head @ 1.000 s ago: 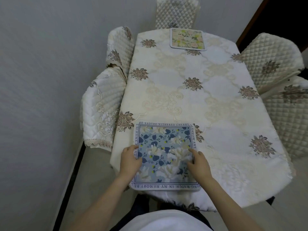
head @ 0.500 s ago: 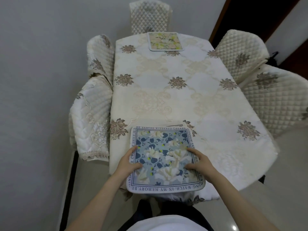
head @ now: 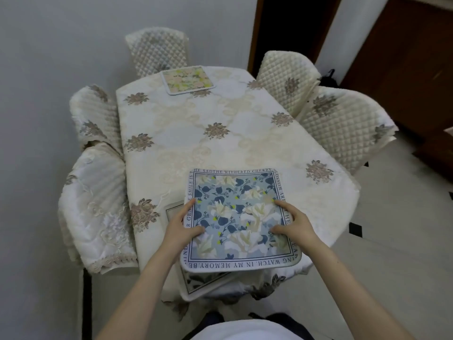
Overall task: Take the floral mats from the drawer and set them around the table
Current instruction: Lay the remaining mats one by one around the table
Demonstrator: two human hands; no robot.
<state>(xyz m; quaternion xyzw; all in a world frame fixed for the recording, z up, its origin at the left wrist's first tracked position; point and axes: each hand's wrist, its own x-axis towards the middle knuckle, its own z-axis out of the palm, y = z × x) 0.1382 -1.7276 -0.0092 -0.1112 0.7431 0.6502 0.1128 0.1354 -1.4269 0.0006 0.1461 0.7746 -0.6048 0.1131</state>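
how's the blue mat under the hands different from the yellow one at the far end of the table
The blue mat has dark blue leaves, white blooms and a border of printed words; the yellow mat shows pale yellow-green and pink flowers with a plain light rim. The blue mat lies at the near edge, overhanging it, atop another mat, with the left hand and right hand on it; the yellow mat lies alone, untouched. Both are squarish, round-cornered and floral.
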